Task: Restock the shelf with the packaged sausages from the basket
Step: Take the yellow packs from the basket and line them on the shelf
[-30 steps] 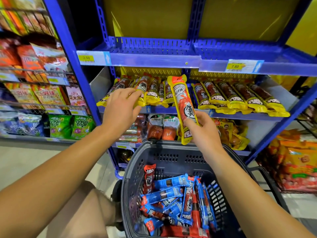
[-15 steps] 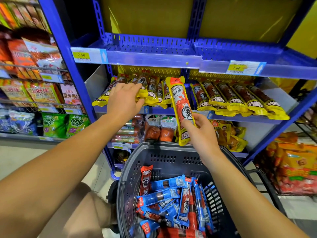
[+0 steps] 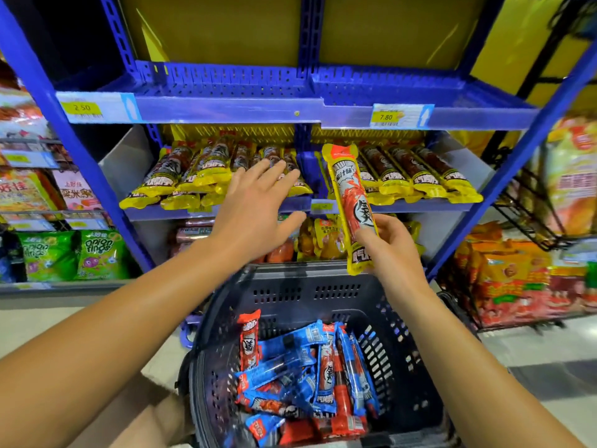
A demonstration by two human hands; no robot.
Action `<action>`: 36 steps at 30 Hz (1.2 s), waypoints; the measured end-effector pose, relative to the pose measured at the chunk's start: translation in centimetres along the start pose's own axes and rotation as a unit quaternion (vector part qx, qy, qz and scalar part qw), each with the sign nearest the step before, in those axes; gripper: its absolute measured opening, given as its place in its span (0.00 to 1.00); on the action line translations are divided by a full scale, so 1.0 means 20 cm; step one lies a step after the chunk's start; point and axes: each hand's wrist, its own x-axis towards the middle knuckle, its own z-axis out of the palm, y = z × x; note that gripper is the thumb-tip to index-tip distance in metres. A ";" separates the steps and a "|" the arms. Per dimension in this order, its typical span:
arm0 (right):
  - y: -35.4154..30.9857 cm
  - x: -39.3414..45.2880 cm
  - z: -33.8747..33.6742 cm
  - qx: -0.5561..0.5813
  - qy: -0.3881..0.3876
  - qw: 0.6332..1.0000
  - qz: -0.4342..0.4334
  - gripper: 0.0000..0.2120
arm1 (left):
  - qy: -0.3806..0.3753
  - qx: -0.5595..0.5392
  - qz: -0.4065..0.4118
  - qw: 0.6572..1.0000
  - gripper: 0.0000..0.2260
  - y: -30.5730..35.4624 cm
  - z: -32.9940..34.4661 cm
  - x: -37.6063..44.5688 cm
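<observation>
Our right hand [image 3: 392,244] grips one sausage pack [image 3: 352,205] upright before the shelf [image 3: 420,206], above the basket [image 3: 310,295]. Our left hand [image 3: 255,215] is spread, holding nothing, perhaps touching the row [image 3: 181,179]. A careless push may knock those overhanging packs down.

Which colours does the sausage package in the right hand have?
Yellow edges with a red and grey middle; the sausage package shows best in the head view.

basket [image 3: 323,295] before shelf [image 3: 226,106], sausage packs [image 3: 300,373] in basket, more packs [image 3: 181,176] on shelf
</observation>
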 end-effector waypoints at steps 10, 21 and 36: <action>-0.16 0.34 -0.44 -0.093 0.106 0.990 0.030 0.21 | -0.009 -0.014 0.036 0.999 0.30 0.28 0.07 0.21; -0.25 0.64 -0.44 -0.370 0.159 0.915 -0.033 0.22 | -0.033 0.006 0.029 0.999 0.32 0.26 0.13 0.30; 0.06 0.33 -0.46 -0.569 0.134 0.751 -0.307 0.34 | -0.044 0.007 0.017 0.999 0.31 0.29 0.20 0.23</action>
